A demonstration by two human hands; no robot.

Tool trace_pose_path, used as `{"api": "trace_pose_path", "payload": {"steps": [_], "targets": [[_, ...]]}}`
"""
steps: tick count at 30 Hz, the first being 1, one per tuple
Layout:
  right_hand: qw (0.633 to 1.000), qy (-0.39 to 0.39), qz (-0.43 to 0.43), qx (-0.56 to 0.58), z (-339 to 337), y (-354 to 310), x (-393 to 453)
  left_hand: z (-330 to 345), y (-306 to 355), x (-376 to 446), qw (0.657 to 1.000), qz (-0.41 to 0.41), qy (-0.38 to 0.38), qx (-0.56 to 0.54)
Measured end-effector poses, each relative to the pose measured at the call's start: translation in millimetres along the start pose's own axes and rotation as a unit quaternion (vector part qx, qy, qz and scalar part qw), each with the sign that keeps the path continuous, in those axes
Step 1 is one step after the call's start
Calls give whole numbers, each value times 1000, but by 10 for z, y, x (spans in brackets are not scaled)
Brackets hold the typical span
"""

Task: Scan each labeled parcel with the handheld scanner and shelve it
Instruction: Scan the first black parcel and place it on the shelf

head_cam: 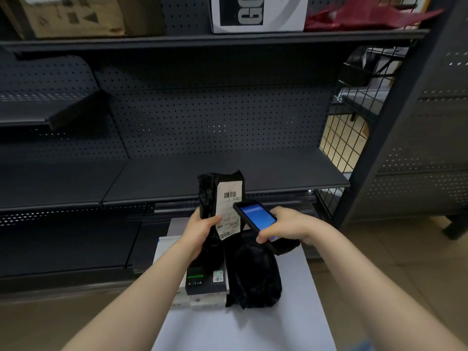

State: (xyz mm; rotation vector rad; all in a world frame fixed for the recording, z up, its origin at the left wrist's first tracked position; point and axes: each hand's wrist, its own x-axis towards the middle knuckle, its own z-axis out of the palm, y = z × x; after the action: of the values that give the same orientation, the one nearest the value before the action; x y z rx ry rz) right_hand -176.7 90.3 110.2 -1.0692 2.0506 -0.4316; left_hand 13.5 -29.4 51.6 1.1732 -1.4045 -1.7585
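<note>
Left hand fingers grasp the parcel upright, label turned toward the scanner, which right hand fingers grip just beside it, aimed to read the barcode.

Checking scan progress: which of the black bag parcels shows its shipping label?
The black parcel in the left hand, label up; the black bag on the white table shows none.

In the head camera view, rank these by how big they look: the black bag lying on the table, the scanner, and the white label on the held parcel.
1. black bag
2. scanner and white label: look alike, unranked.
</note>
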Motion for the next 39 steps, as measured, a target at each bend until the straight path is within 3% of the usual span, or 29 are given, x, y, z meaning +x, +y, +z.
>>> {"api": "trace_pose_path", "payload": {"steps": [21,25,32,39], "targets": [[1000,-12,-2,-15,28,-48,-32,-98,-7,14,1000,4,9,-16],[998,33,43,-12,93,198,104,-144,-50,18,999,-10,19,-40],[971,100,198,-84,592,1071,340,-247,-210,48,987,-97,35,-120],[961,112,222,-117,1145,1595,443,-269,-318,21,982,-142,7,-128]]}}
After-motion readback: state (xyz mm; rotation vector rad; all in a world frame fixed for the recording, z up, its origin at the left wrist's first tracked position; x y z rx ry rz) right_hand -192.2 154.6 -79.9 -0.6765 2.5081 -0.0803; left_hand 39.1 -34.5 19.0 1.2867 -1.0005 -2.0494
